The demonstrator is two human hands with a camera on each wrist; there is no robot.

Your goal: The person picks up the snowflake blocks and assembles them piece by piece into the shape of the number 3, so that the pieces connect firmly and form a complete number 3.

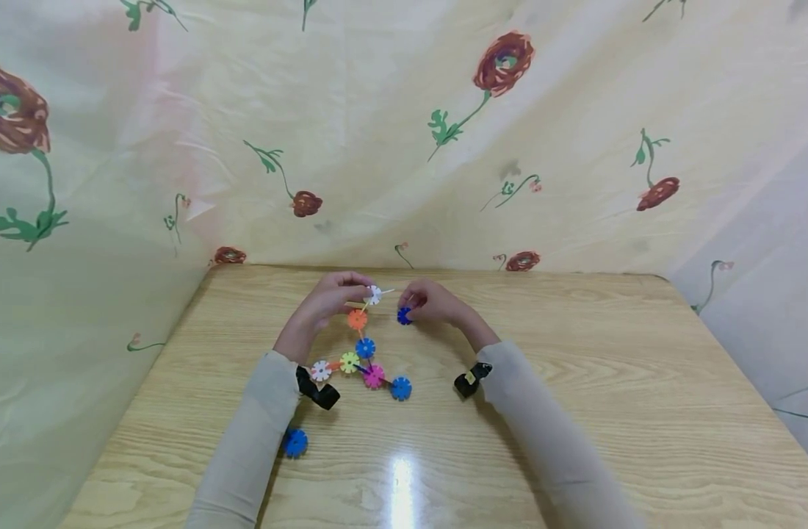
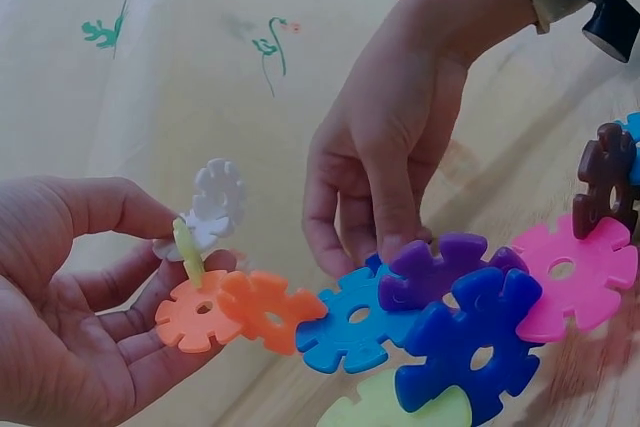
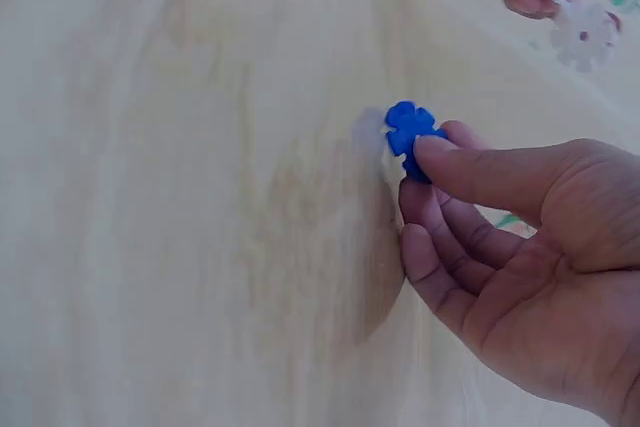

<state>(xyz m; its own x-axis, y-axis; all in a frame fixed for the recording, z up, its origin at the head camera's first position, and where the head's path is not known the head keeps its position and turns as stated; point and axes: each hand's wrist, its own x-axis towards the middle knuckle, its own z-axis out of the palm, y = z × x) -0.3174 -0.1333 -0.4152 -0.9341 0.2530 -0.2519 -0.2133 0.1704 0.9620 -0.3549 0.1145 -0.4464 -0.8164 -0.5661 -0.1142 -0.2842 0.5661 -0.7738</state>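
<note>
My left hand (image 1: pixel 326 300) pinches a white snowflake disc (image 2: pixel 220 197) at the end of a chain of slotted plastic discs. A pale yellow-green disc (image 2: pixel 188 250) joins it to orange discs (image 2: pixel 275 309). The chain runs on through a light blue disc (image 1: pixel 365 347) to a pink disc (image 1: pixel 374 376). There it branches left past a yellow disc (image 1: pixel 349 361) to another white disc (image 1: pixel 321 370), and right to a blue disc (image 1: pixel 401 388). My right hand (image 1: pixel 437 303) holds a separate dark blue disc (image 3: pixel 408 132) between thumb and fingers, just right of the chain's far end.
A loose blue disc (image 1: pixel 295 442) lies on the wooden table (image 1: pixel 615 397) beside my left forearm. Floral cloth (image 1: pixel 377 147) hangs along the table's back edge and both sides. Each wrist wears a black camera strap (image 1: pixel 473 378).
</note>
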